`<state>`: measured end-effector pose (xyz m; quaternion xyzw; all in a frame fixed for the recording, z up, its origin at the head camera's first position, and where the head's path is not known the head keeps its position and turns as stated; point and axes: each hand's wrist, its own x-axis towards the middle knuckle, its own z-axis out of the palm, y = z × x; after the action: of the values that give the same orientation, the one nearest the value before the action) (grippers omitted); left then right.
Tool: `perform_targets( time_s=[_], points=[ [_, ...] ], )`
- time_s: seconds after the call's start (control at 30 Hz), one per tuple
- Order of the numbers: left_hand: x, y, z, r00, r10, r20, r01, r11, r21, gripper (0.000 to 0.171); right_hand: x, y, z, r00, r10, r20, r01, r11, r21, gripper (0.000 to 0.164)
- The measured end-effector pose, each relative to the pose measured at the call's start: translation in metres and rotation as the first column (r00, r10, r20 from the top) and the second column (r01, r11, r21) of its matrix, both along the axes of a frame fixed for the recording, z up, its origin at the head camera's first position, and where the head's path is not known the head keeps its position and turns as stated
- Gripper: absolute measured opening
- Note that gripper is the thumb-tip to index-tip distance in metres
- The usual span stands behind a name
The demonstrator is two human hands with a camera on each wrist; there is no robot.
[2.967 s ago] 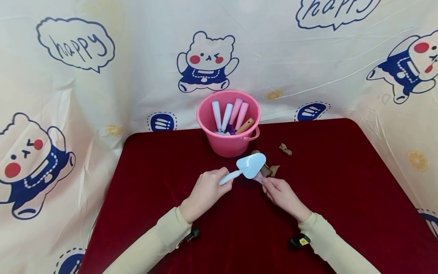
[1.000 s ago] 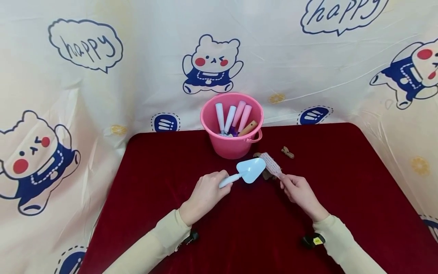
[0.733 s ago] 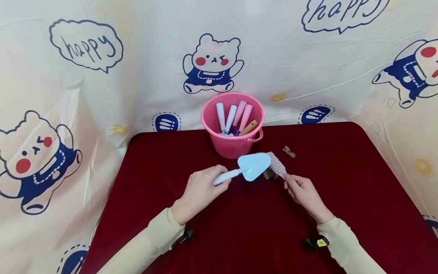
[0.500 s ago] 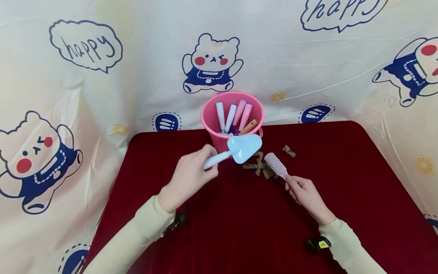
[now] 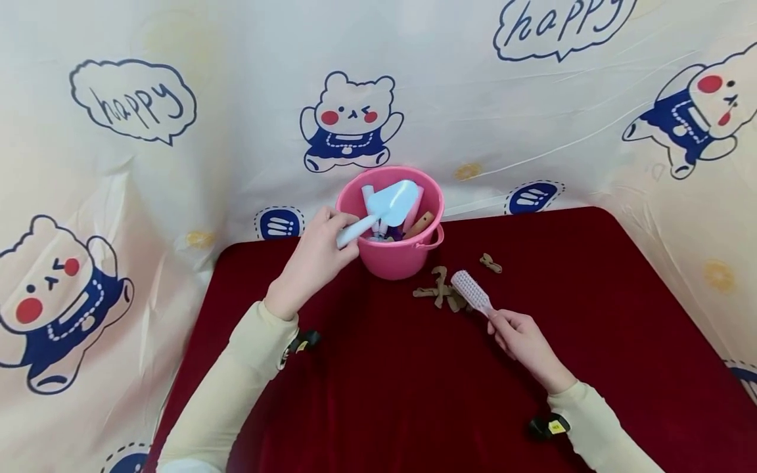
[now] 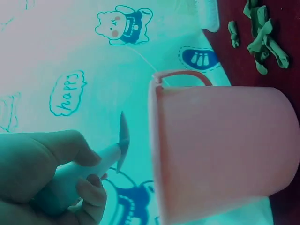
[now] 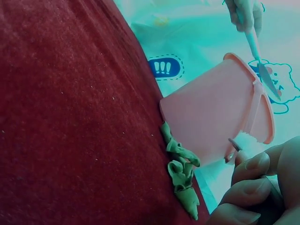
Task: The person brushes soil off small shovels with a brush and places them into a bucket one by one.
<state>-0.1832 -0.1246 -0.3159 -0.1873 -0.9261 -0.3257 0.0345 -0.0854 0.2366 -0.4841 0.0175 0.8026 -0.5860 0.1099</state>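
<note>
My left hand grips the handle of a light blue trowel, its blade held over the mouth of the pink bucket. In the left wrist view the trowel blade is seen edge-on beside the bucket rim. My right hand pinches the handle of a pale pink brush, bristles facing up. Just left of the brush head lies a small heap of brown curled scraps, perhaps dry leaves; the brush partly covers it. The right wrist view also has the scraps beside the bucket.
Inside the bucket stand several tools with white and pink handles, partly behind the trowel, plus a wooden handle. One brown scrap lies apart, right of the heap. A dark red cloth covers the table; a printed curtain hangs behind.
The left hand has lifted the trowel from beside the brush, up and leftward over the bucket. The heap of scraps it covered is now visible. The right hand has barely moved lately.
</note>
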Motion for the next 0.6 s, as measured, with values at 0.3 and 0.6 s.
perform_targets(
  time_s=[0.3, 0.6],
  points=[
    [-0.016, -0.001, -0.013, 0.988, 0.072, -0.14, -0.059, 0.994, 0.097, 0.027, 0.003, -0.003, -0.002, 1.0, -0.007, -0.008, 0.007, 0.999, 0.037, 0.045],
    [-0.034, 0.009, -0.03, 0.974, 0.132, -0.183, -0.089, 0.969, 0.229, 0.054, 0.004, -0.004, -0.004, 1.0, 0.023, -0.018, -0.022, 0.999, 0.049, 0.044]
  ],
)
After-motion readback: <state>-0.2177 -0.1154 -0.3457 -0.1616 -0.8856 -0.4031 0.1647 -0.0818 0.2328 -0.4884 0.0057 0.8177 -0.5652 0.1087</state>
